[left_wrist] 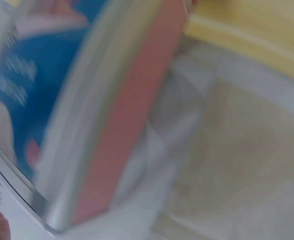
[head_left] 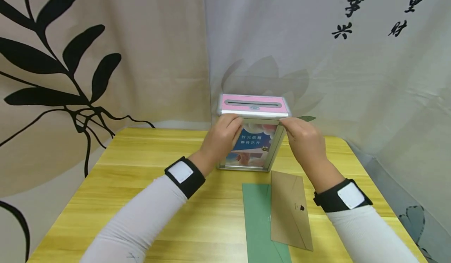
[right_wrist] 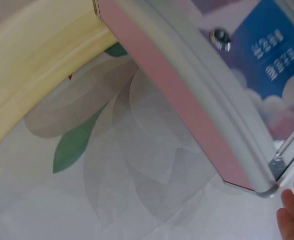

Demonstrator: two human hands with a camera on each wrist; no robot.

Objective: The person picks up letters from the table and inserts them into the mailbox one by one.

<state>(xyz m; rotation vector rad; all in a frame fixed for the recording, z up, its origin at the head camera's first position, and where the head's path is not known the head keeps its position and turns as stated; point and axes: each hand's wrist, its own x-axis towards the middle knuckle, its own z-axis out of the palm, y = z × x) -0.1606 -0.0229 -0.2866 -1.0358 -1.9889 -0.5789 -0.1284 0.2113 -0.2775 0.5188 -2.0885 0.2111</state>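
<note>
A pink and silver box (head_left: 254,108) with a slot in its top stands at the back of the table. Its clear front panel (head_left: 250,143) has a small lock and a printed blue card behind it. My left hand (head_left: 223,136), fingers bent, is at the upper left front corner. At the upper right front corner, loosely bent fingers of my right hand (head_left: 305,137) overlap the frame. Both wrist views put the fingertips just beyond the corners, gripping nothing visible. A brown envelope (head_left: 290,212) lies in front of the box, partly over a green envelope (head_left: 257,224).
The yellow wooden table (head_left: 169,212) ends just behind the box. Pale cloth (head_left: 158,51) with dark leaf prints and written characters hangs around the back and sides.
</note>
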